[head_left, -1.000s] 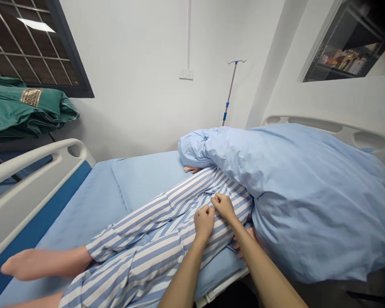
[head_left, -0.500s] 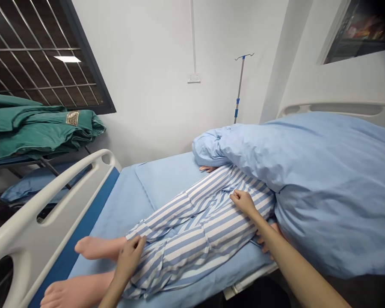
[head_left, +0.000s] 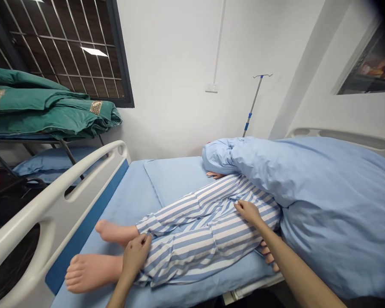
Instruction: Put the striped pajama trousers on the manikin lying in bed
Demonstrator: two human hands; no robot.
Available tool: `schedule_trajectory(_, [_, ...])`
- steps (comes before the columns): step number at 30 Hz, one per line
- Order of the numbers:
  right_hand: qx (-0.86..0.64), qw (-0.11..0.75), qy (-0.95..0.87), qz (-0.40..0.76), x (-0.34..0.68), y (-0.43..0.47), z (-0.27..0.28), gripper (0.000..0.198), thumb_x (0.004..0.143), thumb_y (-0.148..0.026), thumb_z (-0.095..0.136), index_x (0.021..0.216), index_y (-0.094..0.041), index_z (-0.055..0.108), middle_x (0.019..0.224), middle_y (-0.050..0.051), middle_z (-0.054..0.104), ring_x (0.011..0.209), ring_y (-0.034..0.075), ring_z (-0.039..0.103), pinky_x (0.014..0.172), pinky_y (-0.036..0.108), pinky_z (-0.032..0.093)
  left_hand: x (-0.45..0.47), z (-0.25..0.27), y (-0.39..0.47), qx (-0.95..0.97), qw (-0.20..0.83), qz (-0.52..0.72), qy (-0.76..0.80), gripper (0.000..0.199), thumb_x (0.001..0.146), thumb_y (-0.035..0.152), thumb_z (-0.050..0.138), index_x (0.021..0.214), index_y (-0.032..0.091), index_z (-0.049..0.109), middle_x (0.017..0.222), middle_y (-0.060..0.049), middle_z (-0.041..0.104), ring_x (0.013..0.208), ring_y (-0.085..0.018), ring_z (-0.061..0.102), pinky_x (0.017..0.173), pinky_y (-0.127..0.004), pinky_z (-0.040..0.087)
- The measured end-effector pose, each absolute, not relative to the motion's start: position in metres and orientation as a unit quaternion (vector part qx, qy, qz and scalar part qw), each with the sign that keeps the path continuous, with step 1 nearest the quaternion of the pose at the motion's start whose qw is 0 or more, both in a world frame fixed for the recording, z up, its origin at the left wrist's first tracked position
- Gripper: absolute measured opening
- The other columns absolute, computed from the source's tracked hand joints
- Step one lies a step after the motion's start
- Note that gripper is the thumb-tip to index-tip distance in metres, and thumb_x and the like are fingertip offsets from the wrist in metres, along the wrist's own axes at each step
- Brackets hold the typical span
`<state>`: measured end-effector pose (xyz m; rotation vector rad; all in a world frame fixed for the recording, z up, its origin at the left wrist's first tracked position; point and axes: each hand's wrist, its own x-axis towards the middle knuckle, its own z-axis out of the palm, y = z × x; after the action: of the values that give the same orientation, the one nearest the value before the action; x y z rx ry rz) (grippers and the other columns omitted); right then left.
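A manikin lies on the bed in blue-and-white striped trousers (head_left: 192, 231), its bare feet (head_left: 94, 271) toward the footboard. My left hand (head_left: 137, 252) is closed at the cuff of the nearer trouser leg, by the ankle; its fingertips curl into the cloth. Higher up, my right hand (head_left: 248, 211) pinches the trouser fabric at the upper thigh. A blue quilt (head_left: 324, 192) covers the manikin's upper body. Its hands (head_left: 268, 252) stick out partly from under the quilt at both sides of the hips.
A pale footboard (head_left: 99, 171) stands at the left end of the bed, a headboard (head_left: 336, 136) at the right. Green folded bedding (head_left: 51, 111) lies on a neighbouring bed. Behind, a drip stand (head_left: 253, 102) rises near the wall. The bed sheet (head_left: 173, 175) is light blue.
The view has shifted, so the bed and feet appear farther right. Both hands stay at nearly the same places on the trousers.
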<state>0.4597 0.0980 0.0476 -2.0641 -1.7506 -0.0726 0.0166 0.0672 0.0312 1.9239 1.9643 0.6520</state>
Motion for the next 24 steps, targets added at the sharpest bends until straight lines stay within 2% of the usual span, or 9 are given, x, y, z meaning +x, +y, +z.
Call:
schedule_trajectory(3, [-0.731,0.223,-0.644,-0.032,0.437,0.086,0.047,0.028,0.075,-0.032,0.038,0.052,-0.018,0.042,0.047,-0.002,0.042,0.047,0.010,0.037,0.049,0.023,0.019,0.016,0.025,0.066,0.683,0.134,0.195,0.691,0.029,0.078,0.036,0.032,0.060,0.020,0.049,0.066,-0.001,0.058,0.064,-0.014,0.050,0.055,-0.023,0.027])
schedule_trajectory(6, [-0.665,0.267,-0.696,0.030,0.388,0.073,0.043,0.029,0.076,-0.031,0.038,0.051,-0.017,0.041,0.046,-0.002,0.040,0.047,0.009,0.037,0.050,0.022,0.022,0.017,0.021,0.066,0.680,0.117,0.161,0.706,0.028,0.078,0.036,0.032,0.068,0.021,0.053,0.075,-0.004,0.062,0.071,-0.018,0.053,0.057,-0.025,0.028])
schedule_trajectory(11, [-0.548,0.443,-0.683,0.191,0.253,0.071,0.049,0.034,0.077,-0.031,0.040,0.047,-0.017,0.030,0.046,-0.005,0.027,0.046,0.007,0.028,0.048,0.020,0.024,0.019,0.023,0.066,0.687,0.104,0.161,0.701,0.026,0.078,0.034,0.035,0.076,0.021,0.058,0.081,-0.006,0.064,0.075,-0.020,0.055,0.060,-0.026,0.030])
schedule_trajectory(13, [-0.504,0.495,-0.661,0.251,0.196,0.074,0.057,0.034,0.076,-0.030,0.042,0.048,-0.017,0.028,0.046,-0.006,0.027,0.046,0.007,0.028,0.047,0.020,0.024,0.017,0.025,0.065,0.678,0.117,0.204,0.696,0.026,0.078,0.033,0.036,0.077,0.020,0.058,0.079,-0.007,0.064,0.072,-0.019,0.055,0.060,-0.026,0.031])
schedule_trajectory(17, [-0.448,0.523,-0.646,0.331,0.115,0.077,0.061,0.032,0.075,-0.029,0.043,0.048,-0.017,0.030,0.046,-0.006,0.028,0.047,0.006,0.028,0.046,0.019,0.022,0.008,0.024,0.064,0.637,0.161,0.309,0.688,0.035,0.081,0.038,0.029,0.070,0.019,0.056,0.068,-0.005,0.062,0.063,-0.015,0.053,0.056,-0.023,0.033])
schedule_trajectory(21, [-0.475,0.523,-0.608,0.362,0.092,0.077,0.039,0.034,0.076,-0.030,0.042,0.047,-0.017,0.029,0.046,-0.006,0.026,0.046,0.006,0.026,0.045,0.020,0.021,0.002,0.021,0.063,0.558,0.187,0.416,0.693,0.036,0.079,0.043,0.031,0.063,0.019,0.053,0.062,-0.002,0.059,0.060,-0.013,0.050,0.055,-0.021,0.034])
schedule_trajectory(24, [-0.495,0.518,-0.599,0.358,0.096,0.080,0.024,0.036,0.078,-0.032,0.039,0.046,-0.016,0.029,0.046,-0.006,0.025,0.047,0.006,0.026,0.045,0.021,0.021,0.005,0.020,0.063,0.555,0.178,0.409,0.702,0.036,0.078,0.043,0.033,0.056,0.019,0.048,0.052,0.000,0.053,0.053,-0.011,0.045,0.052,-0.021,0.031])
